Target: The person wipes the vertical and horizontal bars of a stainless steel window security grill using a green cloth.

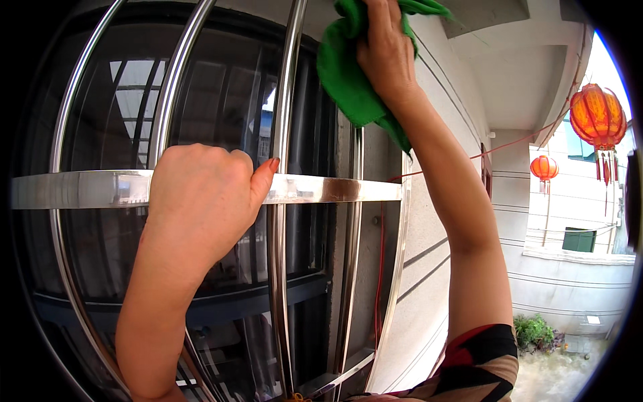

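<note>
My left hand is closed around the flat metal crossbar of a shiny window grille, its thumb pointing right along the bar. Raised at the top, my right hand grips a green cloth, which hangs down beside the wrist; the fingertips are partly cut off by the picture's edge. Upright round metal bars cross behind the crossbar on both sides of my left hand. Whether the cloth touches a bar cannot be told.
Behind the grille is a dark-framed glass window. A thin red cord runs from the grille to the right. Two lanterns, one large and one smaller, hang at the right. A pale wall adjoins the grille; green plants stand far below.
</note>
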Motion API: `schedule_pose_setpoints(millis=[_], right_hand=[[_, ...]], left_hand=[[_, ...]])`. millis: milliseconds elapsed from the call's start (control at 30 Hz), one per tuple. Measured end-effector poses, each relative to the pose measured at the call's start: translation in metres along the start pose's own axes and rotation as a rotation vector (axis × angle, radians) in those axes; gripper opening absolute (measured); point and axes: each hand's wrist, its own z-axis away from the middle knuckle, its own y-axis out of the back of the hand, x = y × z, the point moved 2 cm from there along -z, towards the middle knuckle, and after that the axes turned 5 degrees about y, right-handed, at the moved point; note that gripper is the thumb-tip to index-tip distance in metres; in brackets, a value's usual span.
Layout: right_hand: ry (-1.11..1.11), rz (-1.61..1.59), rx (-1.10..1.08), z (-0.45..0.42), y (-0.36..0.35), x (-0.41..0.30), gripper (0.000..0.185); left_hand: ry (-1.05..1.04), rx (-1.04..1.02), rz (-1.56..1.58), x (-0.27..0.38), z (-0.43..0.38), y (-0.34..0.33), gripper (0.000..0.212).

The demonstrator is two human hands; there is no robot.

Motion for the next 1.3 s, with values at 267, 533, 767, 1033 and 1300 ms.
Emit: schedule_pose_setpoints(millis=[267,533,767,1033,1300], right_hand=[[-0.456,-0.213,-0.398,0.019,-0.139,0.031,0.03],[-0.861,-0.462,0.106,0.005,-0.203,0.052,0.027],[-1.671,-0.656,0.64,-0.011,-0.2,0.076,0.025],[-1.986,-0.763,0.895,0.034,-0.2,0.072,0.034],[-1.764,-0.854,0.412,0.022,-0.186,0.045,0.041]], left_hand=[[-0.003,0.062,-0.028,-0.001,0.001,-0.005,0.05],[0.013,0.022,-0.021,-0.003,0.001,-0.003,0.05],[0.026,0.02,0.012,-0.002,0.002,-0.004,0.046],[0.027,0.003,0.014,-0.002,0.001,-0.003,0.045],[0.016,-0.012,-0.013,-0.002,0.002,-0.004,0.046]])
